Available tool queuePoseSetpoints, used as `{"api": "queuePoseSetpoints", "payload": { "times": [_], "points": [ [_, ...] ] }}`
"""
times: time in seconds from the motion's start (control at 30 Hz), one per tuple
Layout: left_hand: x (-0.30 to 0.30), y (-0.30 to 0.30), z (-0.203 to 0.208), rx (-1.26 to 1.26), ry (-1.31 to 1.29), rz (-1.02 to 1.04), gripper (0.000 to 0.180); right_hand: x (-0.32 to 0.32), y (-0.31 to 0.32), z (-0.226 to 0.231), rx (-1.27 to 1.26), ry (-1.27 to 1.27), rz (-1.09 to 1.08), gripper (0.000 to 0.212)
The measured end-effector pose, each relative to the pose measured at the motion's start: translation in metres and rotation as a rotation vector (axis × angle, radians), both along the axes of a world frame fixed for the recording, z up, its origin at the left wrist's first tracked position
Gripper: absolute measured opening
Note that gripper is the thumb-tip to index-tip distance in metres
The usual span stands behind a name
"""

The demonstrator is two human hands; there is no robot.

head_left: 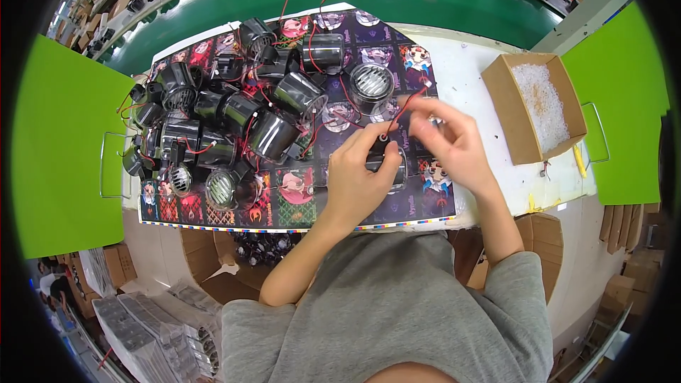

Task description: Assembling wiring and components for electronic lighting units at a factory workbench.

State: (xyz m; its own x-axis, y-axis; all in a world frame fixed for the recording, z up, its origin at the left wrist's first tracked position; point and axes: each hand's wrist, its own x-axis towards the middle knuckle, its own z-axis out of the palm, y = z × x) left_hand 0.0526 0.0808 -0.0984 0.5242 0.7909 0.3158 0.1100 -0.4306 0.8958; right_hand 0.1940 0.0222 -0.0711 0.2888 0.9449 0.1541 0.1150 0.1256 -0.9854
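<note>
My left hand [363,183] is closed around a glossy black cylindrical housing [397,170] on the printed sheet, partly hidden by the fingers. A twisted red-and-black wire [396,119] rises from the top of this housing and ends in a small white plug [428,84]. Thumb and forefinger of my right hand [454,143] are curled about that wire, just below the plug. Just beyond my hands stands another black housing with a ribbed silvery face [372,81]. To the left lies a heap of similar black housings [273,135], several with red wires trailing.
A colourful printed sheet [294,213] covers much of the white table [472,92]. At the right, an open cardboard box [505,110] holds clear granules, with a yellow pen-like item [579,161] beside it. Bright green panels [71,142] flank the table.
</note>
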Motion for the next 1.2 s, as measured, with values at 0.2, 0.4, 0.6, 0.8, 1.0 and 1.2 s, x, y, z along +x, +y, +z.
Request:
{"api": "queuePoseSetpoints", "payload": {
  "times": [0.2, 0.4, 0.6, 0.8, 1.0, 1.2],
  "points": [
    [-0.002, 0.002, -0.003, 0.07, -0.066, 0.005, 0.026, -0.007, 0.007, 0.006, 0.009, -0.294, 0.031, 0.018],
    [-0.007, 0.002, -0.003, -0.115, -0.013, -0.056, 0.026, -0.013, 0.004, 0.009, 0.03, -0.483, 0.021, 0.026],
    [-0.005, 0.003, -0.009, -0.102, -0.038, -0.056, 0.031, -0.015, -0.003, 0.01, 0.09, -0.627, 0.002, 0.031],
    [-0.005, 0.001, -0.006, -0.09, -0.049, -0.049, 0.034, -0.02, -0.015, 0.022, -0.019, -0.698, -0.011, 0.037],
    [-0.006, 0.0, -0.005, -0.026, -0.039, -0.041, 0.035, -0.022, -0.027, 0.022, -0.044, -0.865, 0.034, 0.039],
    [-0.005, 0.0, -0.009, 0.032, -0.04, -0.035, 0.036, -0.024, -0.023, 0.019, -0.017, -1.0, 0.014, 0.036]
  ]
}}
